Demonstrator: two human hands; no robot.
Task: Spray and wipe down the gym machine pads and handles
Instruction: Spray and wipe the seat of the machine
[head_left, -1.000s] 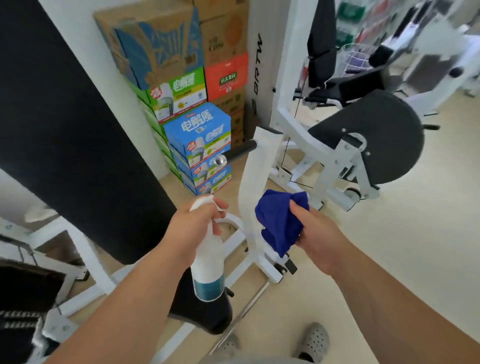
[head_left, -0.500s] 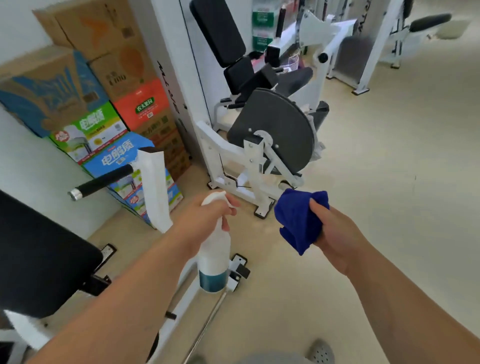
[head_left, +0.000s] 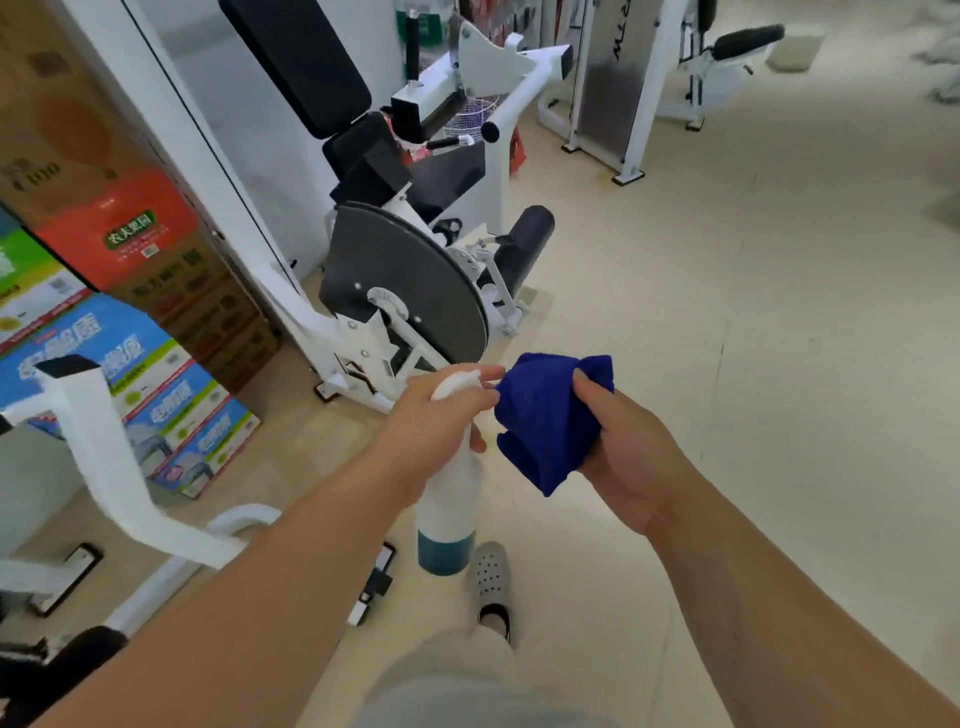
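Cloth (head_left: 545, 421) closer to spray bottle (head_left: 447, 499) than before; left hand (head_left: 431, 431) gripping bottle, right hand (head_left: 628, 457) gripping cloth; floor (head_left: 753, 338) open rightward.

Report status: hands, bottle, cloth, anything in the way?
Left hand grips spray bottle, nozzle at blue cloth. Right hand holds it bunched. Black roller pad on white machine ahead, not yet wiped; nothing seen blocking it.

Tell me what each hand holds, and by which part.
Left hand grips the spray bottle at its neck, a finger over the head. Right hand holds the bunched blue cloth by its side.
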